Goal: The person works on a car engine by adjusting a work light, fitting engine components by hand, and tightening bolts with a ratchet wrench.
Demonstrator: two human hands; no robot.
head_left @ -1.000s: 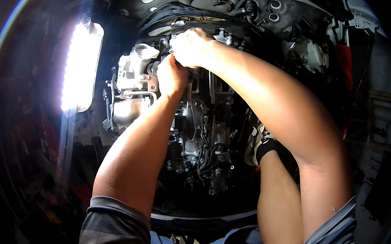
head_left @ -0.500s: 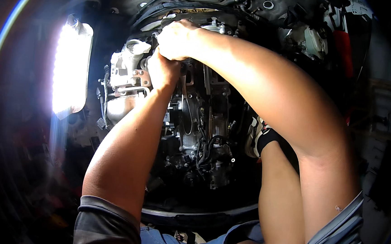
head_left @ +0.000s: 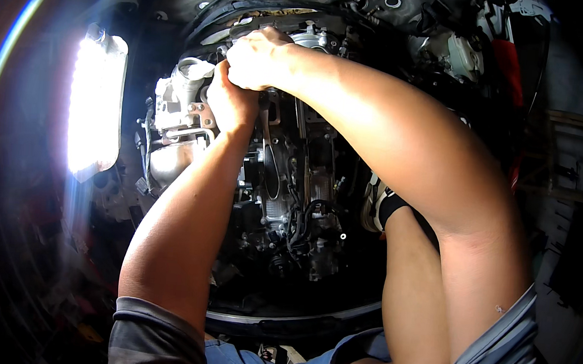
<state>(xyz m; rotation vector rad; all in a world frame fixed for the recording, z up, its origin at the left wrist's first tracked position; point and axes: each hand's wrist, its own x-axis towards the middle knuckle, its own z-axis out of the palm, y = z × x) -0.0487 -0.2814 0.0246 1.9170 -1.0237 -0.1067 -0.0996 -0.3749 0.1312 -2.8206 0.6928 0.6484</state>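
Note:
Both my hands meet at the far left part of a car engine [head_left: 276, 201]. My right hand [head_left: 256, 58] is closed, its knuckles up, and whatever its fingers grip is hidden beneath it. Just below and against it lies my left hand [head_left: 233, 100], whose fingers reach down among the parts and are mostly out of sight. Beside the left hand stands a silvery metal housing with a round open neck [head_left: 194, 70]. A bolted bracket [head_left: 200, 113] and a bent metal pipe [head_left: 190, 134] sit close to my left wrist.
A bright work light [head_left: 97, 104] glares at the left. Black hoses [head_left: 250, 2] arch behind my hands. A pale fluid reservoir [head_left: 465, 57] stands at the far right. My leg [head_left: 413, 278] and shoe [head_left: 373, 204] rest at the engine's right side. The car's curved front edge [head_left: 295, 319] lies near me.
The whole view has shifted slightly, so the engine and light appear a little further left. My hands stay together at the same spot on the engine.

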